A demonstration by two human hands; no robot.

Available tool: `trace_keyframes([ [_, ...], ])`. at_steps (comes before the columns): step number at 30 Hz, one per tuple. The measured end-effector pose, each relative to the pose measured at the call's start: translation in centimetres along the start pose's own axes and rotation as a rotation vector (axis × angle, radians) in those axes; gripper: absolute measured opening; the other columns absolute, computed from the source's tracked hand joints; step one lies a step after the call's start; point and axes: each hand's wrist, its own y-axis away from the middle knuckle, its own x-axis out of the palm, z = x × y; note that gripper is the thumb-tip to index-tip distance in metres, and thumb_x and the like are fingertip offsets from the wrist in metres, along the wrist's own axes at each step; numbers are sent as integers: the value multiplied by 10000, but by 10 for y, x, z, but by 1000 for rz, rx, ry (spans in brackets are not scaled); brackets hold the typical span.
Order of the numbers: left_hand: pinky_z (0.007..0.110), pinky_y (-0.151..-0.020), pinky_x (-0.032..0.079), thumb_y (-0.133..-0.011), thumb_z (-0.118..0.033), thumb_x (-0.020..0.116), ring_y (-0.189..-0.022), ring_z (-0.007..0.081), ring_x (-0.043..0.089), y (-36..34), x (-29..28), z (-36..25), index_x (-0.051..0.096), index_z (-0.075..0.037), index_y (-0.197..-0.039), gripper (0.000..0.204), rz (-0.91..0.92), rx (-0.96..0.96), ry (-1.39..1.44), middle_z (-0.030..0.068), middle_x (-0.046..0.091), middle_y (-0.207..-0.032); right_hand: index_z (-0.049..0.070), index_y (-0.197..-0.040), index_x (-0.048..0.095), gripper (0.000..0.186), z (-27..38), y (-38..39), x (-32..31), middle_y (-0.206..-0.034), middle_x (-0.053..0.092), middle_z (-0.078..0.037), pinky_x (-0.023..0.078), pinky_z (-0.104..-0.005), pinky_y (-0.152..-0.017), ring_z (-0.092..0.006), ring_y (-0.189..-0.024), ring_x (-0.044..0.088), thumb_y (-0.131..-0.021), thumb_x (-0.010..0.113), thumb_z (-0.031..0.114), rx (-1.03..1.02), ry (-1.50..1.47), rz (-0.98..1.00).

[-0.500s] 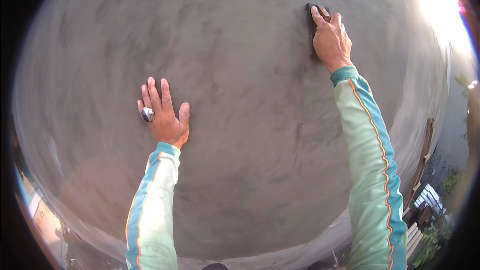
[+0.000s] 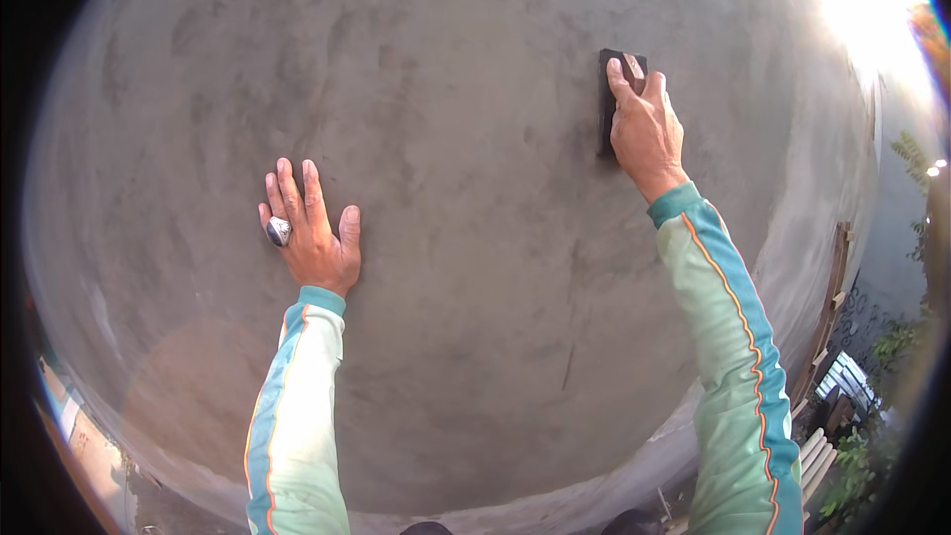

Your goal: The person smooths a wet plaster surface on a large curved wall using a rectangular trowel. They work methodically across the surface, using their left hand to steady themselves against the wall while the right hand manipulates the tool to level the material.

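Right hand [image 2: 647, 129]: gripping black float [image 2: 606, 109] by its brown handle [image 2: 634, 67]
Float position: against grey wall [image 2: 466, 267], nearer its right edge than left
Left hand [image 2: 322, 250]: spread wide against wall, lower than float
Ring [image 2: 278, 231]: dark stone, left hand

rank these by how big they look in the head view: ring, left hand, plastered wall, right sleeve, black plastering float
Largest to smallest:
1. plastered wall
2. right sleeve
3. left hand
4. black plastering float, partly covered, so judged by its visible part
5. ring
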Motion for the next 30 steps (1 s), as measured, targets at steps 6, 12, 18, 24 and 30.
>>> trace_keyframes([
  [6,625,-1249,159,-1042,-555,448,-1590,400,213,10,75,11,338,-129,-1653,753,-2,16,-19,150,243,-1733,222,-1467,621,520,-19,-49,74,-1239,578,-155,606,-475,-902,-352,-1133,661,-975,543,71,124,69,59],
  [12,625,-1259,145,-1047,-572,445,-1595,395,203,11,81,3,353,-144,-1648,744,-6,-3,-22,136,238,-1735,218,-1460,619,548,42,25,43,-1237,555,-141,637,-451,-783,-355,-1083,651,-942,597,41,-150,-104,58],
  [18,620,-1262,145,-1047,-547,461,-1596,395,202,-6,-28,-13,337,-146,-1654,738,5,9,-21,135,236,-1735,154,-1442,628,507,46,-44,-71,-1208,578,-146,632,-439,-783,-326,-1083,666,-949,599,41,-57,18,-19],
  [24,630,-1244,179,-1011,-519,536,-1582,409,229,-25,-49,-23,348,-144,-1651,765,6,-11,-12,155,262,-1725,160,-1456,622,516,32,-38,-71,-1284,587,-144,634,-437,-804,-330,-1093,665,-957,588,34,-100,-12,122],
  [30,628,-1245,176,-1005,-511,549,-1581,411,233,1,-57,-6,364,-135,-1643,763,28,-6,-15,162,265,-1723,169,-1461,613,546,73,-20,-90,-1300,575,-133,637,-436,-807,-336,-1090,661,-937,600,19,-17,-73,108],
])
